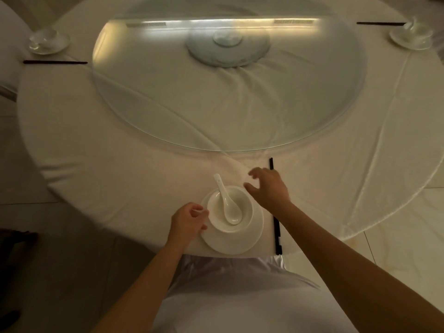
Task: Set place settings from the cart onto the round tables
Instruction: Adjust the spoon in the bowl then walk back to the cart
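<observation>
A white plate (249, 239) lies at the near edge of the round table (120, 169). On it stands a white bowl (247, 207) with a white spoon (227, 203) resting inside, its handle pointing away from me. My left hand (188, 222) touches the left rim of the plate and bowl, its fingers curled. My right hand (270, 188) hovers open just right of the bowl, fingers spread, over a pair of dark chopsticks (276, 227) lying to the right of the plate.
A glass turntable (228, 121) covers the table's middle, with a round base (228, 44) under it. Other settings with bowl, plate and chopsticks sit at the far left (49, 42) and far right (410, 34). A white-covered chair (240, 284) stands under me.
</observation>
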{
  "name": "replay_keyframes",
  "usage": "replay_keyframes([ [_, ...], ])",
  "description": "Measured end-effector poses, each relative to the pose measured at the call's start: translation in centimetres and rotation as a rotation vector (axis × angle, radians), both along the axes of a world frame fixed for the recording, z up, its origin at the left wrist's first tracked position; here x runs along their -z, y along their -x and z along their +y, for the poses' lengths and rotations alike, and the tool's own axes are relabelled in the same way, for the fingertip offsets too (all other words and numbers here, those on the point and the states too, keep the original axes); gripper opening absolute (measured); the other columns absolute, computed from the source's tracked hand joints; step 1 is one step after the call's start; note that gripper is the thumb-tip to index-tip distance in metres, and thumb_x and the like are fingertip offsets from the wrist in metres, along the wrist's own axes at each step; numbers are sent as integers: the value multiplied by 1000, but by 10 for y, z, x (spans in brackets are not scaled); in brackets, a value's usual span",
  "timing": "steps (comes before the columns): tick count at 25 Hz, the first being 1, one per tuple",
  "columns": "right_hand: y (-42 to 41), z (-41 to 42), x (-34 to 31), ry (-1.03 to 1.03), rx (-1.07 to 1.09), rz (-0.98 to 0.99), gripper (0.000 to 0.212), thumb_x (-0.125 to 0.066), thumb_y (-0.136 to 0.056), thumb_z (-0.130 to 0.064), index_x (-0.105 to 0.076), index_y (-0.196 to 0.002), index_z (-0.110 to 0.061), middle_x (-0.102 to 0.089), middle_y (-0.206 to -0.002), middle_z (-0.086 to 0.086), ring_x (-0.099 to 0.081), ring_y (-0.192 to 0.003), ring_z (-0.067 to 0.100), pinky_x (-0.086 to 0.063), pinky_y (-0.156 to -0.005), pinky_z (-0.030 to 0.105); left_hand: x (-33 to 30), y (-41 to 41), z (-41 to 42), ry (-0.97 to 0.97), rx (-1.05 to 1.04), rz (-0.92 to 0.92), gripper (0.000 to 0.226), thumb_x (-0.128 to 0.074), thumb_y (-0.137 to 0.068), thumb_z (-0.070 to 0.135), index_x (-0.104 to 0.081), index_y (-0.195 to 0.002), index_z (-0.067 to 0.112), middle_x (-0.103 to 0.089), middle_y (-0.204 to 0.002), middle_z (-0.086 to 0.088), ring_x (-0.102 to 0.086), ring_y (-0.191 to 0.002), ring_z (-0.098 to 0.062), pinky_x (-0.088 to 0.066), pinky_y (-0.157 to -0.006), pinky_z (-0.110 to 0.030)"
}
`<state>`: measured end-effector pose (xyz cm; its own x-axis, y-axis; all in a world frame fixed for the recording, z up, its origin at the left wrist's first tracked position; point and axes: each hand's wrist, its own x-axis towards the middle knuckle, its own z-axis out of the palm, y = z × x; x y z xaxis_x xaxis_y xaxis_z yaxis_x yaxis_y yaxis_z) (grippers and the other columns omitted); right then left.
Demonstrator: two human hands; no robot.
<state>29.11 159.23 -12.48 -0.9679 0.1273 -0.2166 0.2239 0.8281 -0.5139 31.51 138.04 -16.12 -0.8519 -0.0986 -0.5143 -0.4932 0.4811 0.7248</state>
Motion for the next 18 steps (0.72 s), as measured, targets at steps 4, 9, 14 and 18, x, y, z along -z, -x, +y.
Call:
replay_keyframes([
  [4, 37, -43, 6, 37, -253, -142, 62, -56, -89, -35, -28, -143, -27, -58, -130, 3, -38, -128, 29, -39, -99, 45, 1, 0, 7, -49, 52, -43, 5, -62, -84, 9, -62, -89, 10, -69, -83, -10, -68, -62, -16, -58, -66, -27],
  [9, 45, -59, 26, 77, -274, -186, 48, -57, -88, -26, -44, -134, -31, -63, -121, 3, -48, -118, 26, -34, -100, 41, 5, -3, 6, -39, 66, -35, 5, -62, -84, 5, -63, -87, 8, -70, -74, -7, -70, -62, -18, -59, -64, -26],
  [14, 43, -49, 21, 182, -162, -89, 22, -59, -85, -20, -64, -107, -19, -68, -101, 5, -61, -97, 22, -47, -89, 36, 7, -3, 6, -40, 83, -35, 5, -63, -82, 4, -63, -84, 9, -69, -70, -5, -69, -61, -18, -56, -60, -25],
  [18, 20, -5, 17, 339, 100, -39, 16, -57, -88, -18, -67, -100, -14, -67, -82, 2, -61, -68, 14, -46, -61, 16, 12, -11, 4, -73, 37, -54, 17, -62, -81, -1, -60, -72, 14, -68, -62, -5, -66, -51, -13, -54, -54, -24],
])
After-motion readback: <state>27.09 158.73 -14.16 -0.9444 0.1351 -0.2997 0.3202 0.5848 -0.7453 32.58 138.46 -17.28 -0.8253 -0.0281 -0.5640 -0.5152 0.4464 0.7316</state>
